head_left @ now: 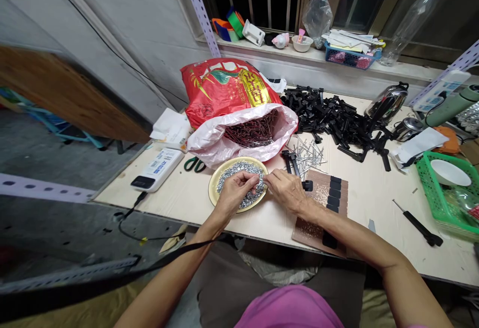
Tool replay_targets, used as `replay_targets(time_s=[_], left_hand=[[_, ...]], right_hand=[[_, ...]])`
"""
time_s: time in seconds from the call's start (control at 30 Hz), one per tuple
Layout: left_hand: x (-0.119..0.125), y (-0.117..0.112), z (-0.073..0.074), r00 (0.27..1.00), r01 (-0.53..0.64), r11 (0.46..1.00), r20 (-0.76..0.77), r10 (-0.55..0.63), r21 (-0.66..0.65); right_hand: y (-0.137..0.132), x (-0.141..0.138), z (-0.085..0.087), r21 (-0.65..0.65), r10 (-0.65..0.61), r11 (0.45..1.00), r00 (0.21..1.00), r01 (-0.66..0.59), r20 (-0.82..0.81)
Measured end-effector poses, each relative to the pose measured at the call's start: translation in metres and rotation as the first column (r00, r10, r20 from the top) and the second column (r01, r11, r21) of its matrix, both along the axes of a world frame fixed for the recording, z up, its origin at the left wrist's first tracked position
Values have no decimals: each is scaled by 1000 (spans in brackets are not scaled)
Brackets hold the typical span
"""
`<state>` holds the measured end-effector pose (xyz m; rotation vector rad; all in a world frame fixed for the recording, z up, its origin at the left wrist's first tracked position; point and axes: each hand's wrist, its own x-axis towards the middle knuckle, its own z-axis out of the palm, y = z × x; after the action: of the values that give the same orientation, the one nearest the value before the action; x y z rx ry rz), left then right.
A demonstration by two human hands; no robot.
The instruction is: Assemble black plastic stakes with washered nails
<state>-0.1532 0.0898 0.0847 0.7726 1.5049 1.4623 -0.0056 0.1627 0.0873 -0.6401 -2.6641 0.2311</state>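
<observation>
Over a yellow bowl [212, 192] full of small silvery metal parts [245, 169], my left hand [237, 191] is closed in a pinch; what its fingertips hold is too small to make out. My right hand [285, 188] is pinched too, at the bowl's right rim, and the thing in its fingers is hidden. Just beyond it lie loose silvery pins [309, 152] and two black plastic pieces [292, 162]. A brown board [318, 191] with black rectangular pads [333, 202] and pale crumbs lies partly under my right forearm.
Behind the bowl slumps a red bag [220, 88] of dark screw-like rods [254, 131]. Black plastic parts [333, 116] are heaped at the back. Green-handled scissors [194, 164] and a white power bank [157, 169] lie left; a screwdriver-like tool [421, 226] and green basket [426, 188] right.
</observation>
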Motion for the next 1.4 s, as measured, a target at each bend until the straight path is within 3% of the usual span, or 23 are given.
replay_targets(time_s=[0.13, 0.33, 0.47, 0.5, 0.53, 0.67, 0.73, 0.9, 1.1, 1.4], left_hand=[[-1, -1, 1, 999, 27, 999, -47, -28, -19], [-2, 1, 0, 997, 70, 995, 17, -69, -70], [-2, 1, 0, 994, 104, 993, -16, -105, -50], [-2, 1, 0, 994, 106, 993, -12, -106, -49], [-2, 2, 0, 994, 105, 993, -4, -106, -49], [-1, 4, 1, 996, 85, 995, 2, -85, -46], [-1, 4, 1, 996, 82, 996, -13, -83, -40], [-2, 4, 1, 996, 94, 995, -6, -94, -42], [-6, 7, -4, 985, 70, 995, 161, -58, -73], [-9, 6, 0, 948, 91, 992, 311, -62, -81]], right_hand=[[1, 1, 0, -250, -26, 968, 1000, 23, -8], [3, 3, 0, -394, -56, 918, 998, 44, -20], [2, 2, -1, -665, -71, 746, 997, 24, -43], [2, 2, -1, -688, -79, 725, 995, 20, -53], [1, 1, 0, -672, -90, 740, 994, 23, -64], [-3, 0, 3, -391, -98, 917, 994, 76, -36], [-4, 0, 4, -301, -106, 948, 994, 106, 17], [-4, -1, 3, -313, -126, 937, 985, 158, 120], [1, 4, -1, -355, -86, 930, 996, 93, 34], [0, 8, 3, -165, -129, 978, 992, 127, 0]])
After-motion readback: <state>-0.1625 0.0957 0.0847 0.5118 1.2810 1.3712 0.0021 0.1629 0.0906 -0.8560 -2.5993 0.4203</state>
